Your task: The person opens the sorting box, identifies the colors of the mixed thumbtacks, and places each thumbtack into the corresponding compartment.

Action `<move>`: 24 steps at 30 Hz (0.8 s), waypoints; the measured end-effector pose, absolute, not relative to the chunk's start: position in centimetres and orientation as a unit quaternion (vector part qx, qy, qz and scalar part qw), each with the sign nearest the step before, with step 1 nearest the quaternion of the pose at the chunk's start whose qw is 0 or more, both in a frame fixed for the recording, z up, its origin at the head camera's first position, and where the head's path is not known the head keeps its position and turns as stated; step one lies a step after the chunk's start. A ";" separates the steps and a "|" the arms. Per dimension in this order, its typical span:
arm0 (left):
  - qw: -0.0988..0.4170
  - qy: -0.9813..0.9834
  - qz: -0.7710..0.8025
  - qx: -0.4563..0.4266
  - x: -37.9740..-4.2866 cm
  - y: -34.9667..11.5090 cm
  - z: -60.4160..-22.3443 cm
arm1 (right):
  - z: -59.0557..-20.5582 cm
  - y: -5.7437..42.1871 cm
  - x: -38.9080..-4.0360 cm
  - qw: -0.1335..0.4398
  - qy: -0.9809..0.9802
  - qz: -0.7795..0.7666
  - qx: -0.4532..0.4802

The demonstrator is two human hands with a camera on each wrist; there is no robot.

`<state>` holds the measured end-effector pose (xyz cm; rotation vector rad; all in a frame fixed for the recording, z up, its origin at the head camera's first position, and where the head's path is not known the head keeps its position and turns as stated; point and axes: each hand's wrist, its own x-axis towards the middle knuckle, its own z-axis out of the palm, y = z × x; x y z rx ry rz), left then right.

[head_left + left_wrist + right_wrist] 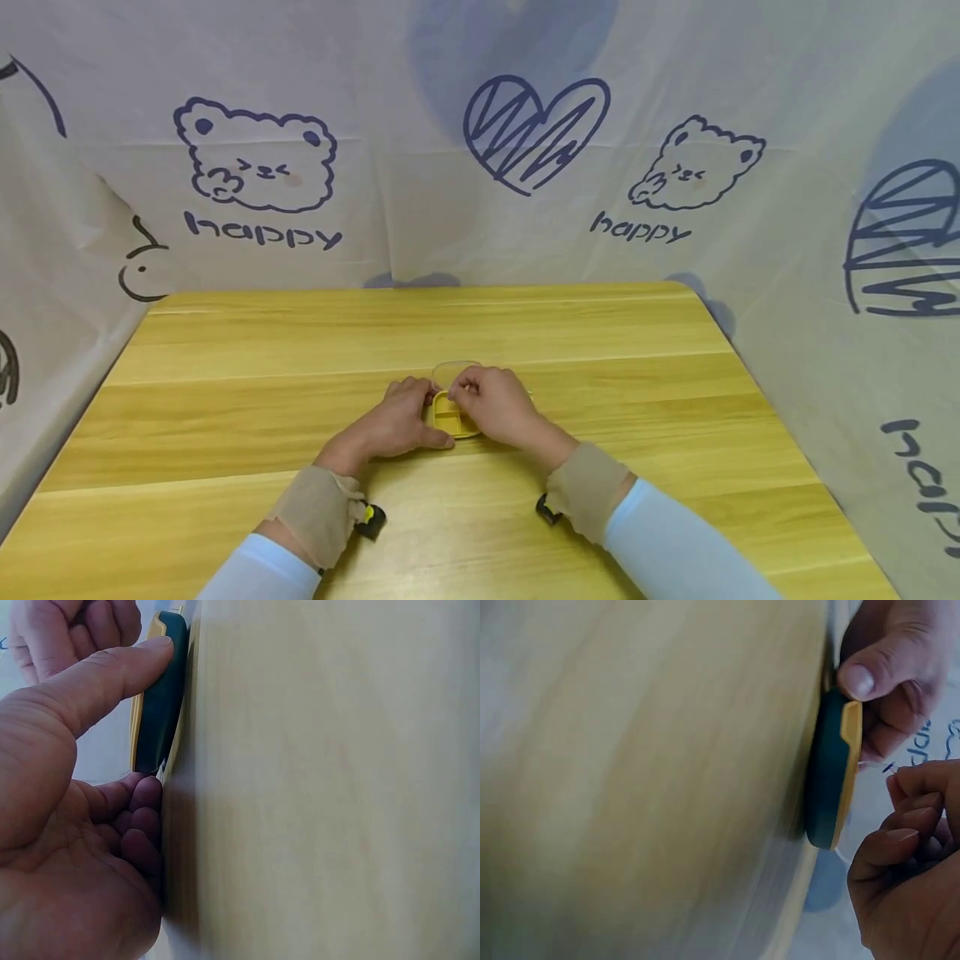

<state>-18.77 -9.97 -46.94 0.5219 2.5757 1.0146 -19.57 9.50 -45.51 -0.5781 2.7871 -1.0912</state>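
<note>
While our left hand (401,421) grips the open green-and-yellow plastic case (825,772), our right hand (501,407) above it pinches something indistinct, not yet released.

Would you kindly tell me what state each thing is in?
Yellow-and-green case: open, compartments showing
Clear loop: extends beyond the case, angle unclear
Left hand: holds the case
Right hand: fingertips together, contents unclear
Wrist wraps: wound around both wrists
Printed cloth: hanging, lightly creased
</note>
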 end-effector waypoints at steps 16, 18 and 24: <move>0.163 0.900 0.358 0.187 -18.8 -10.0 -46.9 | -45.6 8.7 -19.8 0.012 0.950 -0.206 -0.234; 0.164 0.900 0.359 0.188 -18.8 -10.0 -46.9 | -45.7 8.7 -19.8 0.011 0.949 -0.203 -0.240; 0.160 0.898 0.362 0.193 -18.9 -10.0 -47.0 | -45.7 8.6 -19.8 0.003 0.946 -0.201 -0.253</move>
